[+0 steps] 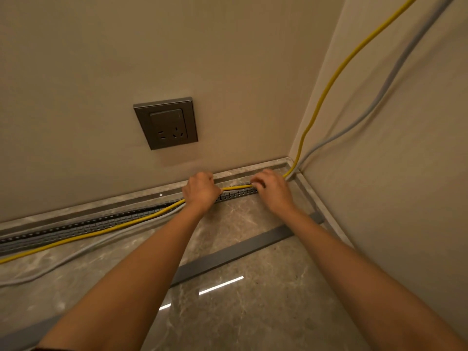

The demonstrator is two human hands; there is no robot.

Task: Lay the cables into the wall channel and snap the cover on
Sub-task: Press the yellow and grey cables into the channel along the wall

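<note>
A dark slotted cable channel (101, 222) runs along the foot of the wall on the marble floor. A yellow cable (326, 89) drops down the right wall into the corner, then runs left over the channel. My left hand (201, 190) and my right hand (272, 190) both grip it over the channel's right part, a short stretch of cable showing between them. Left of my hands the yellow cable lies on the floor just in front of the channel. A grey cable (395, 72) follows the same path and trails across the floor. The grey cover strip (235, 252) lies loose on the floor behind my forearms.
A grey wall socket (166, 122) sits on the back wall above the channel. The two walls meet in a corner at the right, edged by a marble skirting (255, 168). Glossy marble floor reflects ceiling lights near me.
</note>
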